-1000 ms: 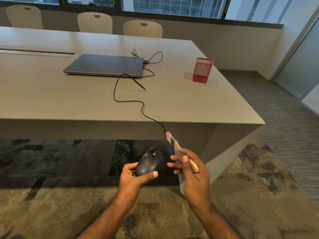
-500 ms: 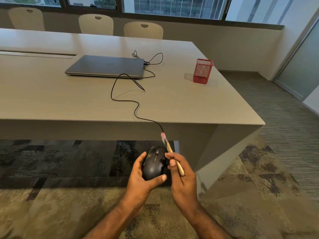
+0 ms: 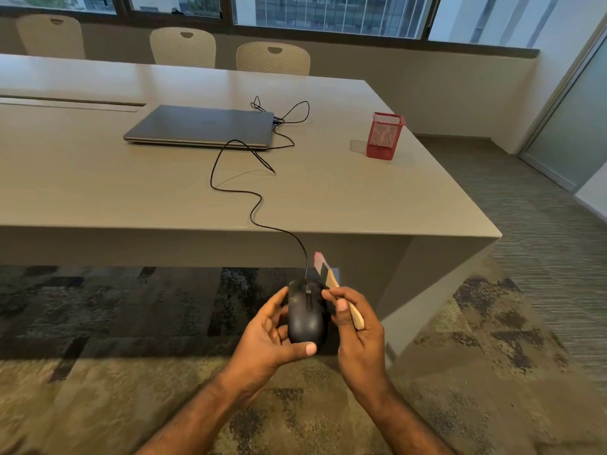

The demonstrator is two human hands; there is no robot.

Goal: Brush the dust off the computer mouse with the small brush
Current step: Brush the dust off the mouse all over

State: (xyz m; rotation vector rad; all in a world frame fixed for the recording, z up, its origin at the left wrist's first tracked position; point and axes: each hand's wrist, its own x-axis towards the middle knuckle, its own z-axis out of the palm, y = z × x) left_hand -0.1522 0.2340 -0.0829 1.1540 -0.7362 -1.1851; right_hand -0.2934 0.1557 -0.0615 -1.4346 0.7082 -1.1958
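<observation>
The left hand (image 3: 272, 336) wraps around the black mouse (image 3: 307, 315) and holds it in the air, below the near edge of the surface (image 3: 98, 192). The right hand (image 3: 358, 336) pinches the brush (image 3: 341, 292) by its wooden handle, just beside the mouse, bristles pointing up and away. The mouse cord (image 3: 236, 188) runs up over the near edge to the shut laptop (image 3: 200, 126). A red cup (image 3: 384, 136) stands near the right edge.
</observation>
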